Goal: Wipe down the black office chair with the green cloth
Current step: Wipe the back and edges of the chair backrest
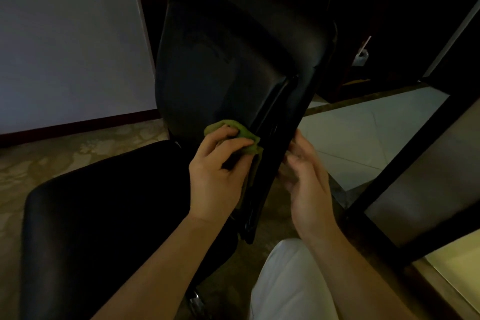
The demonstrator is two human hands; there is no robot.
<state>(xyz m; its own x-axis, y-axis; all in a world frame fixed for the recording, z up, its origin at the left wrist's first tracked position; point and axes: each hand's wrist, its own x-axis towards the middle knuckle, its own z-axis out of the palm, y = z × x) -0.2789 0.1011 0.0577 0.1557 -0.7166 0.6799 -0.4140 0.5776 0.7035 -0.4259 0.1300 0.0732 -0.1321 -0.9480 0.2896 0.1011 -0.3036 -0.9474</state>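
Note:
The black office chair point(228, 60) fills the middle of the view, its backrest rising away from me and its seat point(109, 202) at lower left. My left hand point(218, 174) grips the crumpled green cloth point(241, 135) and presses it against the lower backrest, near the right edge. My right hand point(306, 179) is on the backrest's outer right edge with the thumb on the rim and the fingers behind it, partly hidden and blurred.
A pale wall panel point(67, 41) with a dark skirting stands at the left. A black-framed glass partition point(405, 163) runs diagonally at the right, close to the chair. Patterned floor lies below, and my white-trousered leg point(288, 283) is at the bottom.

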